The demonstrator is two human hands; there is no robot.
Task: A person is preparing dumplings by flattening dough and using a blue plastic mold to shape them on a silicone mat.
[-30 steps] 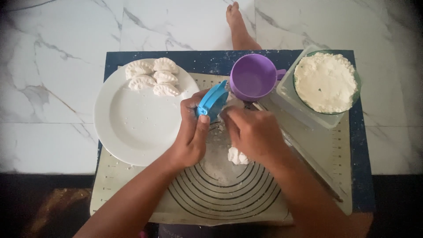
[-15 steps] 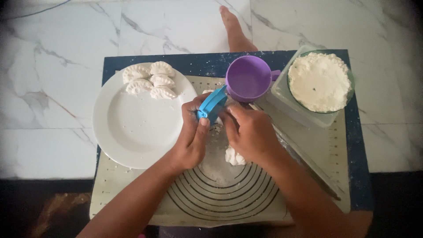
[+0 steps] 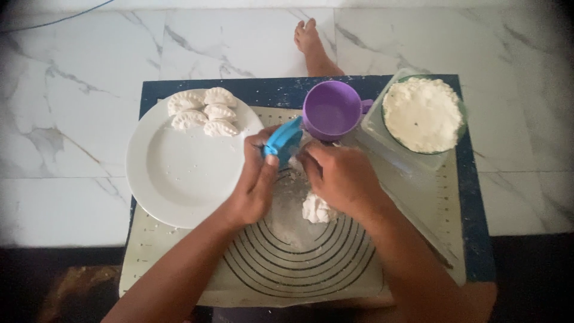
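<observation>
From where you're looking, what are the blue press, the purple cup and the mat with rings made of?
The blue press, gripped in the left hand, looks like moulded plastic: solid bright colour, smooth faces. The purple cup also seems plastic, matte and evenly coloured, with a thick rim. The mat is probably silicone or a similar flexible sheet: thin, pale, lying flat, with printed dark rings, dusted with flour.

A home floor used for cooking: marble tiles point(image 3: 89, 78), a bare foot point(image 3: 311, 42), a pastry mat point(image 3: 287, 263), shaped dumplings point(image 3: 203, 110).

White marble floor point(image 3: 78, 143) with grey veins, dark blue mat point(image 3: 475, 227) on it, soft even daylight
</observation>
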